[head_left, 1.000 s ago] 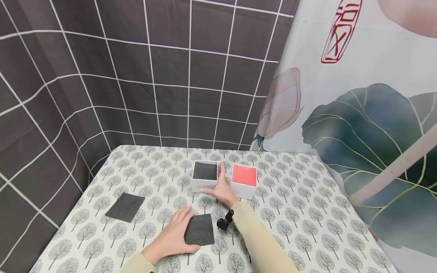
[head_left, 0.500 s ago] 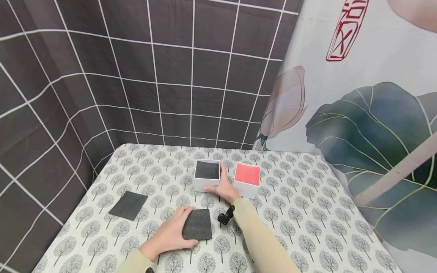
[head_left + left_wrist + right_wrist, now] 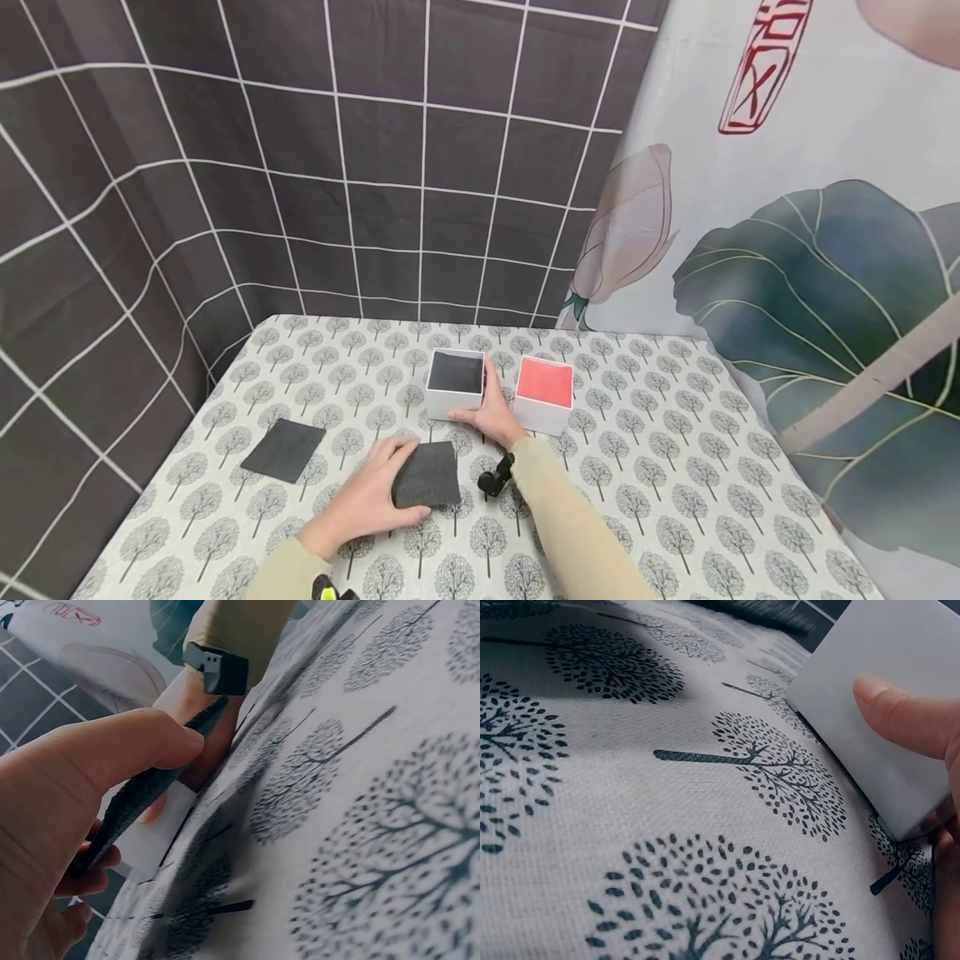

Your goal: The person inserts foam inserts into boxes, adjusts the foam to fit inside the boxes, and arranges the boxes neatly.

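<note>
My left hand (image 3: 367, 497) pinches a black cloth square (image 3: 429, 473) between thumb and fingers. From the left wrist view the cloth (image 3: 142, 796) is thin, seen nearly edge-on and tilted above the tablecloth. Farther back, my right hand (image 3: 491, 414) grips the right side of a white box (image 3: 444, 406), thumb on its front wall and fingers behind. Black material (image 3: 456, 372) fills this box's top opening. In the right wrist view the thumb (image 3: 900, 716) presses flat on the white wall; the other fingers are mostly hidden.
A second white box (image 3: 542, 417) with red material (image 3: 545, 381) on top stands just right of my right hand. Another black cloth square (image 3: 283, 451) lies flat at the left. The tree-print tablecloth (image 3: 645, 533) reaches a dark grid curtain (image 3: 375, 208) behind.
My left hand has closed round the black cloth square's edge and raised it, shifting slightly left and away from me. My right hand stays on the box.
</note>
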`<act>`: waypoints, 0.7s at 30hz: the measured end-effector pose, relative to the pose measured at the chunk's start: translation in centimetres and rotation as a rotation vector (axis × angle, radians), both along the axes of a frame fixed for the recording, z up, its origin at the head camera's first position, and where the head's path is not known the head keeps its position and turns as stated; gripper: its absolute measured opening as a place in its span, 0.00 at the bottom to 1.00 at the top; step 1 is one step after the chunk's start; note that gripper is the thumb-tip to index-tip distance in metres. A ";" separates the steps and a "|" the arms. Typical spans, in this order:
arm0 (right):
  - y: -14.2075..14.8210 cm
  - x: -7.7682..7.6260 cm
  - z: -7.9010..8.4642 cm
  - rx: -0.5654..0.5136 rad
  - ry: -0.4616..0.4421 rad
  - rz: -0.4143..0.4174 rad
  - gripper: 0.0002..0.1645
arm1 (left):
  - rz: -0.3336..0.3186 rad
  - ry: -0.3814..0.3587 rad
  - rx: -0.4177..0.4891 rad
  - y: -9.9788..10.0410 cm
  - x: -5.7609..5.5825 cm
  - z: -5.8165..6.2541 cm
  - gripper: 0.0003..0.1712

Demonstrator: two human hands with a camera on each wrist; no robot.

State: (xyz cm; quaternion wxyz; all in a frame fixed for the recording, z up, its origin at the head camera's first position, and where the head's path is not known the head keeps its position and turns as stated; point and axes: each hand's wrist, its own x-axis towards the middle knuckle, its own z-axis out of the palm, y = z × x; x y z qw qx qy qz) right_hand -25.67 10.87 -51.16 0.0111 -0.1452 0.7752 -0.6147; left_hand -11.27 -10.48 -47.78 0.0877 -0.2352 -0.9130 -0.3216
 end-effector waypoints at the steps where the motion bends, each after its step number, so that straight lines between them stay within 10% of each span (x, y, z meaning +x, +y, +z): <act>1: 0.0 0.0 0.0 -0.001 0.003 0.005 0.76 | 0.007 0.007 -0.003 -0.1 -0.1 0.1 0.56; 21: -0.1 -0.1 -0.4 0.040 -0.017 0.014 0.76 | 0.042 0.025 -0.016 -1.3 -3.3 3.2 0.54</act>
